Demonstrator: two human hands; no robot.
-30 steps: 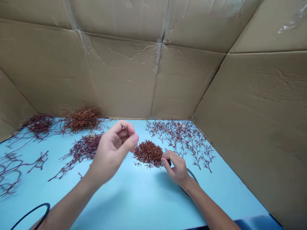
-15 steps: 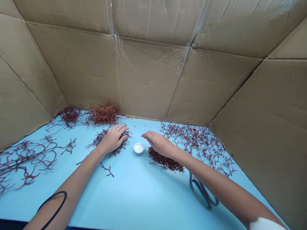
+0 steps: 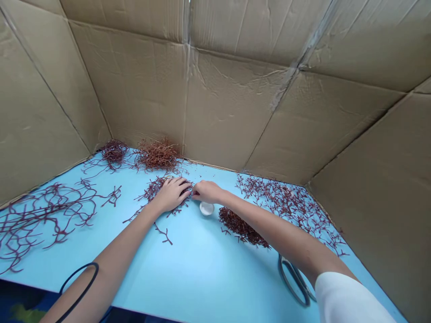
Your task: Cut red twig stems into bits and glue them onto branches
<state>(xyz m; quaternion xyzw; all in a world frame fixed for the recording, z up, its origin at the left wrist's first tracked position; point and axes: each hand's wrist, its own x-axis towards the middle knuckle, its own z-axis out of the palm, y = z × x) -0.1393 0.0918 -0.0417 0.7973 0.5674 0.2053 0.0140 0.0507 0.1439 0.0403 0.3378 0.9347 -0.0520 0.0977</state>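
Observation:
My left hand (image 3: 171, 195) rests, fingers curled, on a loose tangle of dark red branching twigs (image 3: 154, 190). My right hand (image 3: 206, 191) reaches across, its fingertips close to or touching the left hand's fingers. I cannot tell whether either hand holds a fine twig. Just below my right hand stands a small white cup (image 3: 206, 208). Beyond my right forearm lies a heap of short cut red twig pieces (image 3: 239, 226), partly hidden by the arm. A single forked twig (image 3: 164, 234) lies below my left hand.
The light blue table (image 3: 188, 273) is backed by creased cardboard walls (image 3: 229, 103). It holds an orange-brown twig heap (image 3: 157, 155), a dark red clump (image 3: 114, 152), long branches (image 3: 50, 215), spread branching twigs (image 3: 286, 202), scissors (image 3: 285, 286) and a black cord loop (image 3: 79, 265).
My hands have dropped from mid-air to the table and come together over the twigs. The white cup has come into view. The whole scene has shifted as my head turned.

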